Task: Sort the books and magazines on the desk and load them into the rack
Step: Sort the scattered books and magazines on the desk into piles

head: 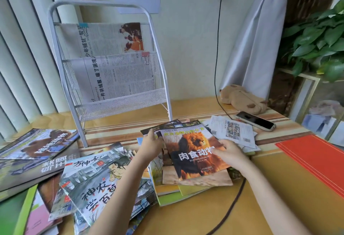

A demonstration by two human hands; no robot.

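lion book point(193, 153) lies atop the centre stack on the desk point(270, 188), forward of the rack point(115, 71) | step judged: sorting, stack being gathered; next, a lift into a rack pocket is called for | left hand point(151, 145) fingers curled on far-left edge; right hand point(228, 153) fingers bent on cover's right edge

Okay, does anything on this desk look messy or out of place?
Yes. The magazines at front left lie fanned and overlapping at odd angles, not stacked. A black cable snakes under the pile holding the lion book, which both hands are touching.
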